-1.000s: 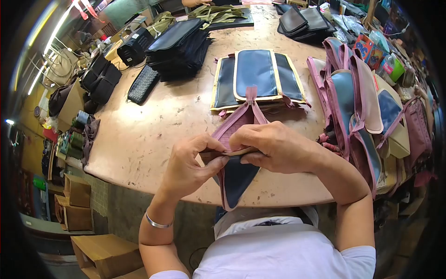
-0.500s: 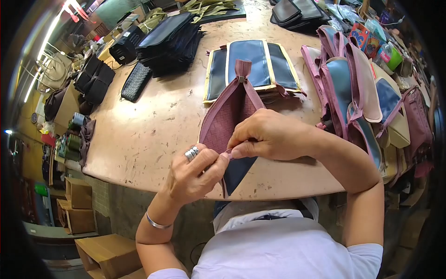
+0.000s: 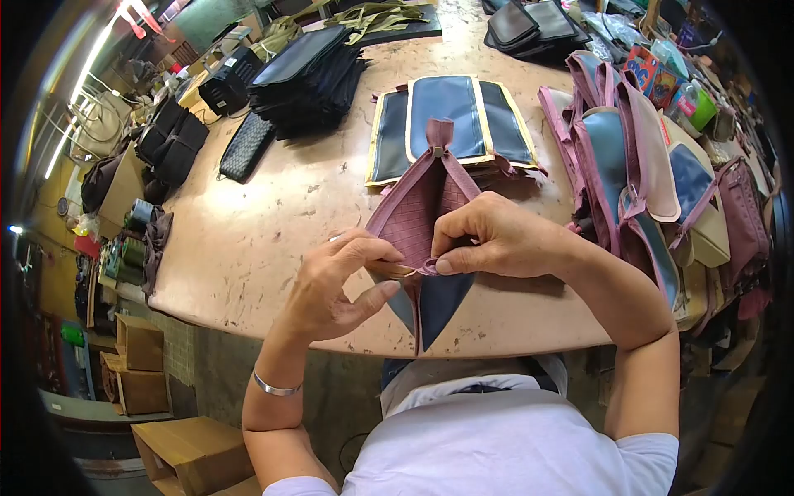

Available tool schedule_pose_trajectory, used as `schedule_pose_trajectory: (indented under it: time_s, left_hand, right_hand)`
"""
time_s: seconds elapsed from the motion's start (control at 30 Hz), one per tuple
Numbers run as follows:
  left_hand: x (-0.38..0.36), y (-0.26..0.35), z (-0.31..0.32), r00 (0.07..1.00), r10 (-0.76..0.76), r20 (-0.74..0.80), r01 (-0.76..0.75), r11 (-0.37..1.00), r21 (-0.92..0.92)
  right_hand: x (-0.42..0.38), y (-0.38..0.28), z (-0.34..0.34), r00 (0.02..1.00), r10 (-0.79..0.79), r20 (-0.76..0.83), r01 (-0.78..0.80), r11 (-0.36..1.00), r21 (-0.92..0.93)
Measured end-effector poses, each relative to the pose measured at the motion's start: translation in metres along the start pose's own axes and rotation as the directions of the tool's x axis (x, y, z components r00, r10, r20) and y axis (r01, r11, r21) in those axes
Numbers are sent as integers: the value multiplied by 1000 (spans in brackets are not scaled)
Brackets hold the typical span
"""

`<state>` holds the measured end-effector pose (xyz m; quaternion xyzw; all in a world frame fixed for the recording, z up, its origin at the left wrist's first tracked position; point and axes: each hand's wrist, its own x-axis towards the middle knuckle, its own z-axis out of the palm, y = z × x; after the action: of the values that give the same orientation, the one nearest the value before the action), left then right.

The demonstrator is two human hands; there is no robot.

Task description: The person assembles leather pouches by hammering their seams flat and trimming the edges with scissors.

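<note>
An open zip pouch (image 3: 405, 223) stands over the near part of the table, mauve with a basket-weave pattern inside and dark blue on its lower outside. Its far tip carries a folded mauve tab (image 3: 440, 132). My right hand (image 3: 488, 236) pinches a small mauve loop of zip end (image 3: 428, 267) at the pouch's near edge. Beside the near left edge is my left hand (image 3: 339, 285), its thumb apart from the fingers. Those fingertips touch the pouch rim near a yellowish strip; exactly what lies under them is hidden.
Blue panels with yellow borders (image 3: 447, 116) lie behind the pouch. A stack of black pieces (image 3: 306, 83) and a dark patterned pouch (image 3: 246, 147) sit at left. Mauve and blue bags (image 3: 608, 157) pile up at right. Cardboard boxes (image 3: 194, 450) stand on the floor.
My left thumb has parted from the fingers, and that hand has shifted slightly left and up. The pouch's far tip has dropped a little. My right hand keeps its pinch.
</note>
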<state>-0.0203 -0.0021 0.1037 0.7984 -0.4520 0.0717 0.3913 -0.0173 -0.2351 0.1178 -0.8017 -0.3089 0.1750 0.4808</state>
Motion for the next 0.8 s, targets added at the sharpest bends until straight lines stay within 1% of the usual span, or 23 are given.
schedule_pose_trajectory:
  time_s: [0.07,0.17,0.27,0.37,0.47,0.57,0.67,0.77,0.8]
  left_hand:
    - [2,6,3,999,-19,-30,16,996,-83]
    - [2,14,8,999,-14,-49,16,999,42]
    - [0,16,14,990,-126,-59,122,991,-63]
    - [2,18,10,984,-179,-19,174,974,-147]
    - [1,16,7,991,-134,17,133,991,31]
    - [5,5,2,995,-49,84,57,993,-102]
    - [3,13,4,993,-113,25,115,982,-148]
    - [0,15,6,989,-148,-8,147,986,-78]
    - [-2,15,8,995,-88,-45,87,996,-17]
  right_hand:
    - [-2,1,1,1000,-23,-13,23,1000,1]
    - [-3,1,4,1000,13,17,-13,1000,27]
    - [-3,1,4,1000,-17,12,17,1000,22]
    - [-2,3,3,999,-26,24,26,1000,10]
    - [0,6,3,999,-52,11,51,996,77]
    - [-2,7,5,999,-50,13,49,995,84]
    - [-3,10,4,993,-115,-41,116,993,27]
    - [-6,12,5,993,-110,-46,110,994,0]
    - [-7,12,6,995,-93,-37,93,996,13]
